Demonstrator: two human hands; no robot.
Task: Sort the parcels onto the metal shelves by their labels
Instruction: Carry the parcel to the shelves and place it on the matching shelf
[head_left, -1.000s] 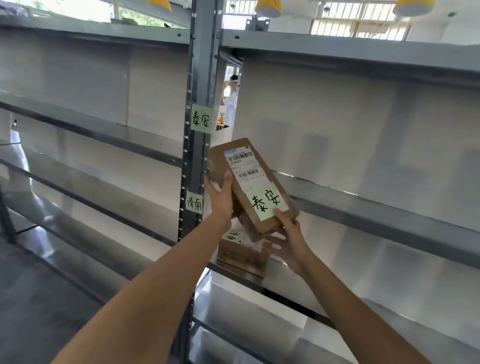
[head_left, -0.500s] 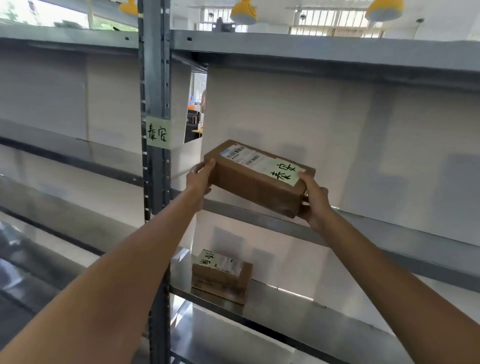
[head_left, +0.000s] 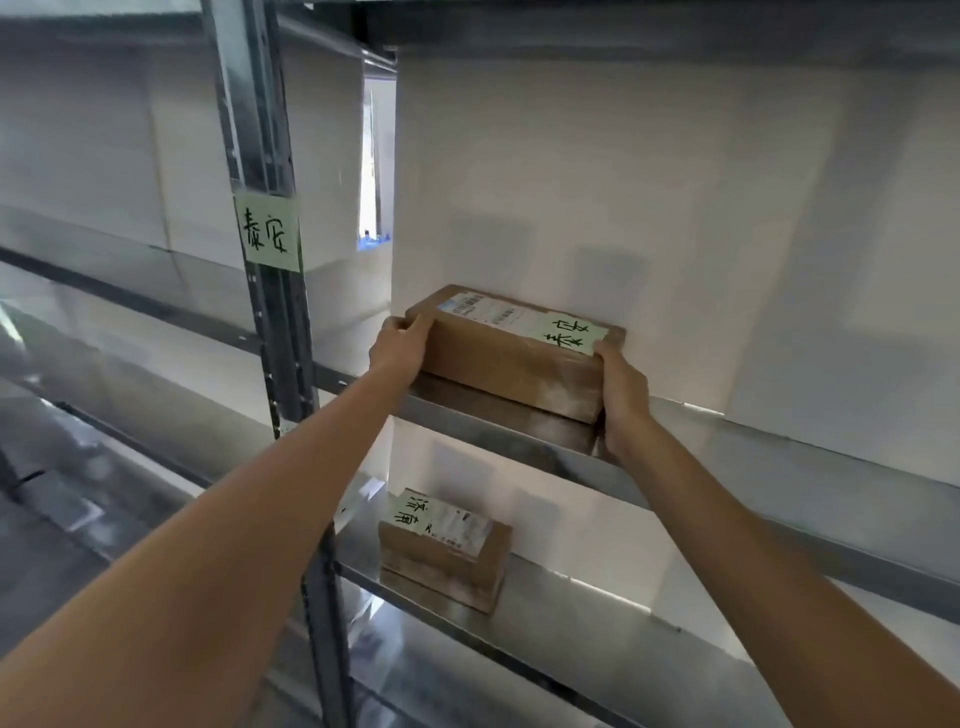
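A brown cardboard parcel (head_left: 511, 358) with a white shipping label and a green handwritten note lies flat on a metal shelf (head_left: 753, 436), close to the white back wall. My left hand (head_left: 400, 345) grips its left end and my right hand (head_left: 621, 395) grips its right end. A green note (head_left: 269, 235) with the same characters is stuck on the upright post (head_left: 265, 156) at this shelf's level. One shelf lower sits a smaller brown parcel (head_left: 441, 551) with a different green note.
The shelf unit runs on to the right with bare metal boards (head_left: 597, 639) above and below. A second bay of shelves (head_left: 119, 291) stands left of the post. White panels back both bays, with a narrow gap (head_left: 375, 171) between them.
Both hands have carried the parcel up and forward from in front of the post, turned it level and set it down on the shelf. The view has shifted closer.
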